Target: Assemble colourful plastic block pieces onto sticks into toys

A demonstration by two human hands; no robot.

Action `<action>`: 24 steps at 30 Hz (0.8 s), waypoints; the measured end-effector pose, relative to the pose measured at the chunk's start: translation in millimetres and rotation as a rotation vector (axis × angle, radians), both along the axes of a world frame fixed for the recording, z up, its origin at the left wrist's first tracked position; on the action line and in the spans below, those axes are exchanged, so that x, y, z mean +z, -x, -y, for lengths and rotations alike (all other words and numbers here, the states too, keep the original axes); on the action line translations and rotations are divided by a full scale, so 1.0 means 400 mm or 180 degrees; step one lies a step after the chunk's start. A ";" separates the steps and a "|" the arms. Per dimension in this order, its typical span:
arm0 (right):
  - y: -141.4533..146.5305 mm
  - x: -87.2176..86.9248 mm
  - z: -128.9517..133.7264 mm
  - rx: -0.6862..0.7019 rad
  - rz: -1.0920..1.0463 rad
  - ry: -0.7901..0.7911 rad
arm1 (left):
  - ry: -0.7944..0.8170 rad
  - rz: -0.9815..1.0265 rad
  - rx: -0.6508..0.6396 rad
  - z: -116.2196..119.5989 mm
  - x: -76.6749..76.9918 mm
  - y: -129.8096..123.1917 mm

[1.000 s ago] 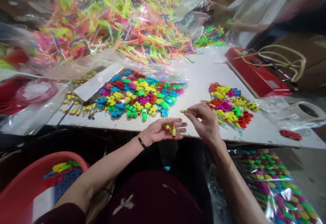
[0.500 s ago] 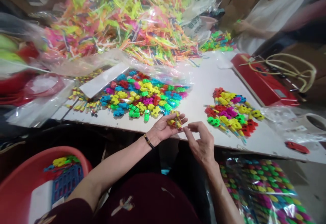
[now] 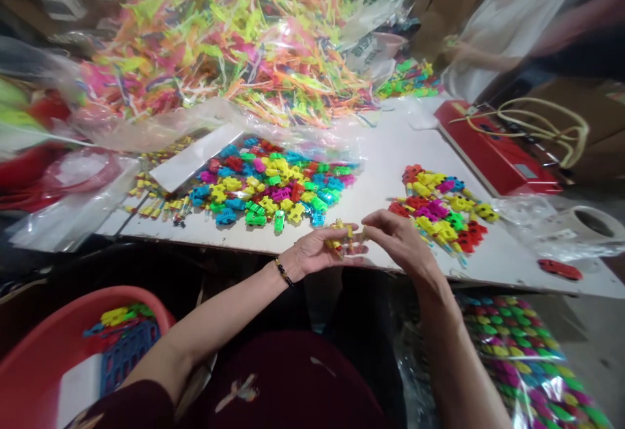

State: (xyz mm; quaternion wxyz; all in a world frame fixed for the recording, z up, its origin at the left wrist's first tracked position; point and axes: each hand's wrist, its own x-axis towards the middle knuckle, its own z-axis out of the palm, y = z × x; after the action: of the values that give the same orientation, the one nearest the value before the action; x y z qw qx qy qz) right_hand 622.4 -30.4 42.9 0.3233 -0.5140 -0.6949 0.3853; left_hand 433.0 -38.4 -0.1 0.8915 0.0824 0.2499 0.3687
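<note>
My left hand (image 3: 317, 253) lies palm up over the table's front edge, with small yellow and red plastic tube pieces (image 3: 338, 237) held in its fingers. My right hand (image 3: 403, 240) reaches across, its fingertips pinched close to those pieces. Whether the right fingertips grip anything is hidden at this size. Just beyond both hands sits a spread of bright plastic toy cars (image 3: 268, 188), and a second pile of toy cars (image 3: 439, 211) lies to the right.
A heap of neon plastic strips (image 3: 219, 45) covers the table's far side. A red sealing machine (image 3: 493, 149) and tape roll (image 3: 593, 224) stand right. A red basin (image 3: 29, 351) sits below left, a bag of packed toys (image 3: 517, 351) below right. A co-worker (image 3: 502, 32) works far right.
My right hand has moved up and in toward the left hand's fingers. The left hand has turned slightly, and the tube pieces now sit closer to its fingertips.
</note>
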 end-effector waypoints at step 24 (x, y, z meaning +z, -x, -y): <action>0.055 -0.036 0.042 0.0639 -0.0066 -0.1918 | -0.0122 0.0277 -0.0173 -0.026 -0.047 0.040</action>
State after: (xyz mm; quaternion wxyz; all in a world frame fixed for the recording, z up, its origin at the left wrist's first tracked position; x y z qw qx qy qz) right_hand 600.4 -47.0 28.3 0.4284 -0.3200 -0.8217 0.1973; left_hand 417.1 -28.2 -19.1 0.9095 0.0901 0.2014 0.3523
